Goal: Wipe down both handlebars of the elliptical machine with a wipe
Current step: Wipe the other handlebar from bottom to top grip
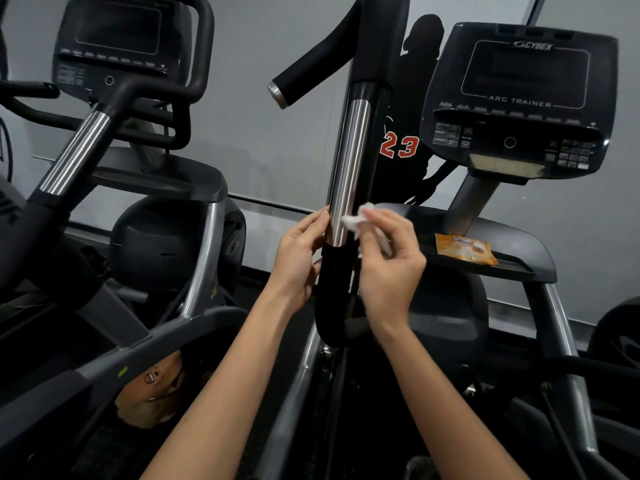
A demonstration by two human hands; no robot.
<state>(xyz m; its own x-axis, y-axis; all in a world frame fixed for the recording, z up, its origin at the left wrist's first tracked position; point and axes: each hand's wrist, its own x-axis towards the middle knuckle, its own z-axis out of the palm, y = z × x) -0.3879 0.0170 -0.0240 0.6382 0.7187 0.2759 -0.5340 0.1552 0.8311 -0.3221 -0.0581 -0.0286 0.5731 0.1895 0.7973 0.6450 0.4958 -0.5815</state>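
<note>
A tall handlebar (349, 161) of the elliptical rises in the middle of the view, with a shiny metal section between black parts. My left hand (299, 251) rests with straight fingers against the left side of the bar, at the lower end of the metal section. My right hand (388, 258) pinches a crumpled white wipe (355, 221) and presses it against the right side of the metal, just above the black sleeve. The upper black grip (311, 67) branches off to the left.
An orange wipe packet (464, 249) lies on the machine's dark tray (512, 268) to the right, below the Arc Trainer console (519, 98). A second machine with its own console (117, 39) and metal bar (74, 154) stands at the left. A grey wall with a black figure decal is behind.
</note>
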